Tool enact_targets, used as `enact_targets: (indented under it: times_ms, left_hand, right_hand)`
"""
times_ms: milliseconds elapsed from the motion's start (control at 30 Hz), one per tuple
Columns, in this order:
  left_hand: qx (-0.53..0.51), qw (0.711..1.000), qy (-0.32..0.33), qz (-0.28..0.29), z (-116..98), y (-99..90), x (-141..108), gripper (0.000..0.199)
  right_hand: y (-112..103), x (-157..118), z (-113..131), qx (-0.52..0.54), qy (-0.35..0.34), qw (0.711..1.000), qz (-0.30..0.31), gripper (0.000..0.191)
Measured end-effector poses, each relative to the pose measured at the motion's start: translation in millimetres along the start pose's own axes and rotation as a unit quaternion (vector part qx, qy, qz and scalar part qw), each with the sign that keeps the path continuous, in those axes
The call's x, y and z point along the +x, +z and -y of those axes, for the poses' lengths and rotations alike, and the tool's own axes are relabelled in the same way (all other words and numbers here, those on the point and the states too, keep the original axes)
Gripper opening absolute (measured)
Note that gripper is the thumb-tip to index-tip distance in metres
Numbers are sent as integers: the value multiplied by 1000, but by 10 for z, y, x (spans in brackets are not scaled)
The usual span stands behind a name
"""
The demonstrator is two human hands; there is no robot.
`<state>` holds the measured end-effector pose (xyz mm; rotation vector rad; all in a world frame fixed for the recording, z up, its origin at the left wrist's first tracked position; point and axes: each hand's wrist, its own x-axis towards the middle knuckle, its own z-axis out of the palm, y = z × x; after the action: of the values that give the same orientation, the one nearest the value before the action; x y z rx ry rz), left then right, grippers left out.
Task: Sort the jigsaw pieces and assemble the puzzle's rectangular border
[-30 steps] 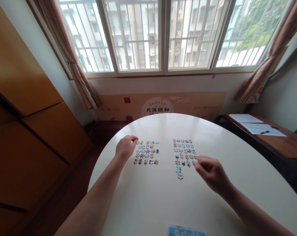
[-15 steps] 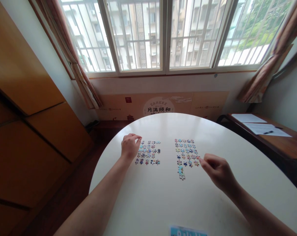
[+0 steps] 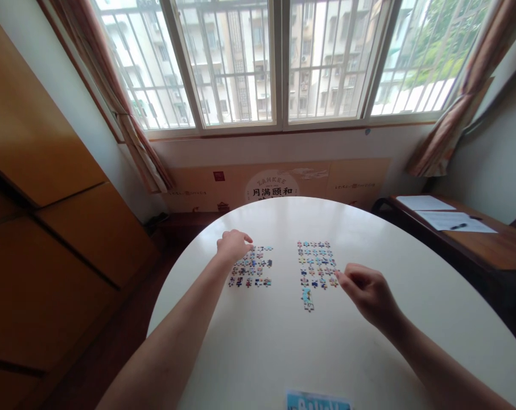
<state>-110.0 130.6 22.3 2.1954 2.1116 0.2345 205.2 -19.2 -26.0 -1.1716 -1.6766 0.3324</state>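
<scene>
My left hand point(image 3: 234, 245) reaches over the far left corner of the left group of jigsaw pieces point(image 3: 249, 282). Its thumb and forefinger are slightly apart, and I see nothing between them. The hand hides some pieces below it. My right hand point(image 3: 366, 287) is closed at the right edge of the other group of jigsaw pieces point(image 3: 311, 262), with its fingers curled in. Its fingertips are beside or on a piece there; whether they hold one is too small to tell. Two joined pieces point(image 3: 308, 299) extend toward me from that group's left column.
Both groups lie in rows on a round white table point(image 3: 258, 341). A blue printed item point(image 3: 317, 401) shows at the near edge of the view. To the right, papers point(image 3: 454, 221) lie on a wooden desk point(image 3: 509, 245). Wooden cabinets point(image 3: 70, 245) stand at the left.
My left hand has shifted slightly to the right over the left group, its thumb and forefinger parting. My right hand stays by the right group. The whole view has moved a little.
</scene>
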Motion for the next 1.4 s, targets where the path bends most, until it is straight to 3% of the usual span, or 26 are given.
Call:
enact_targets:
  times_ms: [233, 633, 767, 900, 1000, 1033, 1133, 1200, 1300, 1400]
  left_hand:
    - [20, 1000, 8, -7, -17, 108, -25, 19]
    - [17, 1000, 3, 7, -59, 55, 132, 16]
    - [-11, 1000, -4, 7, -56, -26, 189, 10]
    - [-77, 997, 19, 14, -98, -223, 152, 13]
    - [-155, 985, 74, 14, -235, -347, -78, 19]
    - [-227, 967, 113, 30, -303, -358, -202, 17]
    - [-362, 904, 178, 139, -531, -274, -651, 9]
    - [-387, 883, 193, 183, -656, -143, -934, 8]
    - [-374, 881, 196, 215, -753, 63, -1204, 14]
    - [-328, 896, 214, 210, -774, 187, -1291, 17]
  right_hand:
    - [18, 15, 31, 12, 6, 1000, 2, 45]
    - [17, 30, 58, 13, 1, 1000, -7, 47]
    - [23, 23, 77, 18, 15, 1000, 10, 47]
    - [4, 4, 156, 31, -4, 998, 47, 48]
    - [-22, 11, 206, 30, -23, 997, 68, 48]
    - [-30, 18, 212, 26, -26, 997, 75, 48]
    - [-49, 41, 200, 11, -19, 994, 111, 47]
    - [-58, 49, 180, 2, -13, 989, 144, 47]
    - [-70, 49, 158, -5, -22, 979, 204, 45]
    - [-79, 45, 163, -13, -33, 964, 264, 41]
